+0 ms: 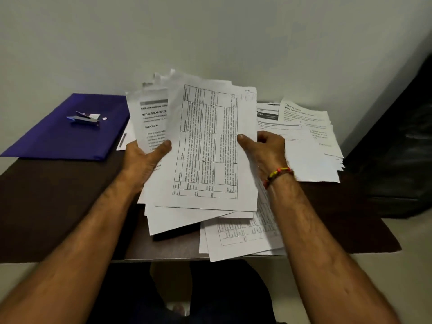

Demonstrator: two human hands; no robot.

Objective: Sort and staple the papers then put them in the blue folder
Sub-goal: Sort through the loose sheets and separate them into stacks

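I hold a loose, fanned stack of printed papers [205,146] above the middle of the dark table [58,206]. My left hand [142,160] grips the stack's left edge with the thumb on top. My right hand [264,153] grips the top sheet's right edge; that sheet carries a table printed sideways. The blue folder [63,134] lies flat at the table's back left. A blue and silver stapler [85,119] rests on it. A second pile of papers [311,146] lies at the back right, and a few table sheets [236,237] lie at the front edge under my right forearm.
A pale wall stands right behind the table. A dark object [402,148] fills the right side past the table's edge. My legs and feet [177,307] show on the floor below the table's front edge.
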